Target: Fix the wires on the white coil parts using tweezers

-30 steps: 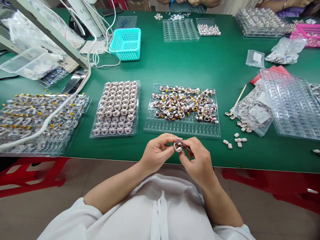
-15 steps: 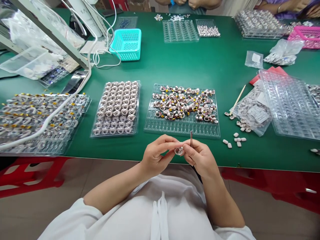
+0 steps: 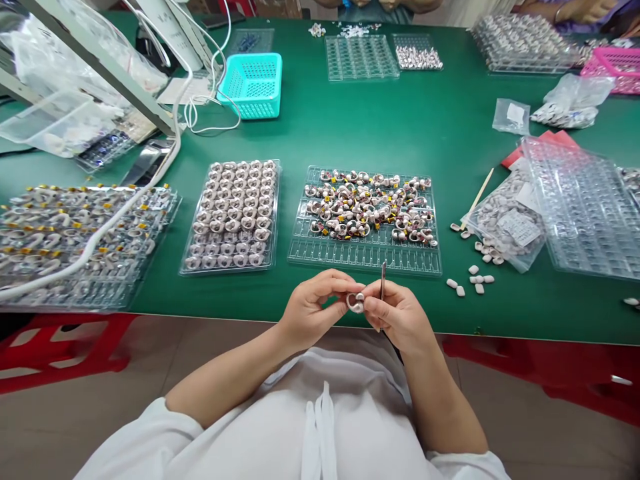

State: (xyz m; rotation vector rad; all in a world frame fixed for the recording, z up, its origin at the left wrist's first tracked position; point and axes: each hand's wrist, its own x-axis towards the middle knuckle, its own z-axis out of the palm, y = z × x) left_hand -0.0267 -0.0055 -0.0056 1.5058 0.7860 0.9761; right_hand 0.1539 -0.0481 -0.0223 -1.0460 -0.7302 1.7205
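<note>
Ring-shaped piece (image 3: 357,307) sits at near edge of green table (image 3: 370,133), right of left hand (image 3: 311,307), left of right hand (image 3: 401,319), neither clearly nearer; roundish, no obvious long axis. Left pinches it; right fingertips meet its right side, gripping thin tool (image 3: 383,280) too. Versus half-second ago: loop more exposed.

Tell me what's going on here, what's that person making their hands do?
The left hand holds a small ring-shaped piece near the table edge. The right hand touches its other side and also holds a slim dark tool, upright. Ahead is a tray heaped with ring-shaped pieces; left of it, another tray holds pieces in neat rows.
</note>
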